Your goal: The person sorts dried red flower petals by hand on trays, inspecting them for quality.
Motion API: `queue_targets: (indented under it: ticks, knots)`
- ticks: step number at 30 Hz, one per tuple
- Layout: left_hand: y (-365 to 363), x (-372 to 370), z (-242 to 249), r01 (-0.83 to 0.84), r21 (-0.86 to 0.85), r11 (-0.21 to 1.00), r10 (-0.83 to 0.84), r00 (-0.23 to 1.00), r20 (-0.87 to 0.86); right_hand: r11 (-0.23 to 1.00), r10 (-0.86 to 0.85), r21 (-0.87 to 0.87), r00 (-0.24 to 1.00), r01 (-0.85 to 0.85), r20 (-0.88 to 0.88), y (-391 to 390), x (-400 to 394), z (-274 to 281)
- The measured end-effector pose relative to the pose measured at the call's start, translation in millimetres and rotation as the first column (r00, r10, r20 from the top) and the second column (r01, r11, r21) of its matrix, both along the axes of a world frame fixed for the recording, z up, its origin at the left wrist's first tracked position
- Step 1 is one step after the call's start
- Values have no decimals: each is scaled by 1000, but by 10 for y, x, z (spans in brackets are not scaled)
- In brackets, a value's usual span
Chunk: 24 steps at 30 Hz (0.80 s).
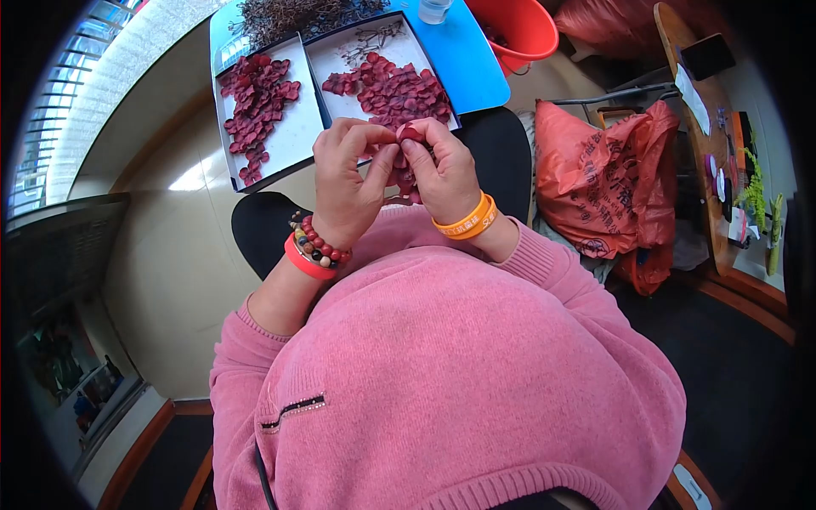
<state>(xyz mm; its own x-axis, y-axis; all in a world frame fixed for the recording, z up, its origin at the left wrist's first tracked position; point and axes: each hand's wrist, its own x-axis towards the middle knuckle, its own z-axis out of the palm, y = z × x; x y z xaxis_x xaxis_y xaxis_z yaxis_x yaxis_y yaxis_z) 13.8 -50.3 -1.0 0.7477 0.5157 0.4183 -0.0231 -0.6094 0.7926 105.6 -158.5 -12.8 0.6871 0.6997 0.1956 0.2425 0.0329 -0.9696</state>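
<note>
While pinching red petal (pixel 411 133) in right hand (pixel 442 168), holding left hand (pixel 350 174) nearly closed beside it. Cannot tell left hand's contents

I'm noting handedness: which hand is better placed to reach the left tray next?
Probably the left hand: it's nearer that tray, while the right hand, pinching a petal, is farther away.

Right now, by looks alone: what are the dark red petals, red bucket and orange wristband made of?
Dark red petals: fabric or dried plant, can't tell; mostly matte, thin and rounded.
Red bucket: likely plastic; smooth, evenly coloured, slight sheen.
Orange wristband: probably silicone; smooth band with white lettering.
</note>
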Motion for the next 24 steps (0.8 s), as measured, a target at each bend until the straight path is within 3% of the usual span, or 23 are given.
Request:
queue_targets:
  ticks: [5,6,9,12,15,18,21,24]
  knots:
    - [31,39,-33,43,-30,999,-43,999,12,999,-41,14,995,40,91,17,22,-89]
    - [30,43,-30,37,26,999,-37,999,-2,999,-53,16,992,52,114,23,25,-99]
    - [33,60,-27,13,194,981,-8,1000,-27,998,-51,-35,999,51,0,32,25,-120]
    - [2,74,-100,-11,335,942,25,999,-37,995,14,-95,965,-40,-262,44,48,-103]
    - [-2,71,-135,-10,450,893,47,996,-70,990,30,-129,984,-53,-174,45,74,-79]
    - [11,75,-123,-7,569,822,81,991,-105,971,118,-122,857,-204,-501,7,123,93]
    - [-16,51,-83,-5,634,774,118,984,-136,957,154,-102,771,-273,-618,-2,138,133]
    - [-47,30,-83,0,664,748,143,976,-162,973,78,-80,639,-214,-765,45,98,94]
